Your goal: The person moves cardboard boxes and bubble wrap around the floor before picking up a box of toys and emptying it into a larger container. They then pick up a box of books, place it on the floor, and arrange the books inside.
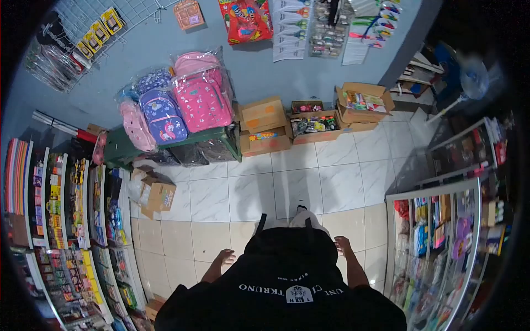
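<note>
My left hand (225,257) hangs beside the left of my black shirt, above the beige floor tiles, with its fingers slightly apart and nothing in it. On the other side of the shirt hangs my right hand (343,244), its fingers loosely curled; whether they are closed is too small to tell. Neither hand touches any goods. Farther forward, a pink backpack (203,102) and a purple backpack (164,116) in clear plastic stand on a green table (117,144).
Open cardboard boxes (316,135) stand along the blue wall. A torn carton (161,197) lies on the floor at left. Stocked shelves (70,204) line the left side, and a glass display case (433,194) the right. A fan (473,80) is at back right.
</note>
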Tool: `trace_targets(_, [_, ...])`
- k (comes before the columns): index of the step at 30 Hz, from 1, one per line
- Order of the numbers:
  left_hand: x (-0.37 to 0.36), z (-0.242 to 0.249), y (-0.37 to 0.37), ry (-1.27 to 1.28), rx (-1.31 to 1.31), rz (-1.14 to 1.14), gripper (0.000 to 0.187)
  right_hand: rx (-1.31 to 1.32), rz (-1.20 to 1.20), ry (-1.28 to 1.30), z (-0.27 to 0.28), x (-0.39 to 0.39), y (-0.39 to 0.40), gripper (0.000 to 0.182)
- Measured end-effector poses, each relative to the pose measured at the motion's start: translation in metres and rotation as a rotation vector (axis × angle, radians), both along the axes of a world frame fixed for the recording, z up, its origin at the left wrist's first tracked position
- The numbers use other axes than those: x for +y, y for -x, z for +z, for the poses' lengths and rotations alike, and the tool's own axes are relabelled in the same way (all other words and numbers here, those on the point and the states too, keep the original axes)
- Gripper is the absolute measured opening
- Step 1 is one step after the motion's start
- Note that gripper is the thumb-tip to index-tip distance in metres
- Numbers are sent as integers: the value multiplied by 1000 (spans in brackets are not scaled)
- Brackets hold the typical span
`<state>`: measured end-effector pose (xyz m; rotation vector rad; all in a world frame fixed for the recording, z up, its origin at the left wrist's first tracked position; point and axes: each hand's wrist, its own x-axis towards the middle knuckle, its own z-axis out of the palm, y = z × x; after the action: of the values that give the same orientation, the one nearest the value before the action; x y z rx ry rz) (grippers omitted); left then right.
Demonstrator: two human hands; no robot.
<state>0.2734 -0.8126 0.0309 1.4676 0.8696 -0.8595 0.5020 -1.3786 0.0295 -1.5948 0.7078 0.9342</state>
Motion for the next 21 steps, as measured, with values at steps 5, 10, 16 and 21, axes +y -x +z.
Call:
trace_targets(5, [-44,41,-73,-35,120,414,33,314,362,-15,-22,-6,-120,17])
trace_targets(10, [-49,30,-140,-5,143,541,34,150,368,-103,-15,43,-266,19])
trace_targets(16, [-12,2,-209,47,205,495,33,-40,512,5,3,175,-407,24])
trace_targets(21, [33,-9,-292,-153,-54,576,29,-430,1180,224,-36,277,-503,38])
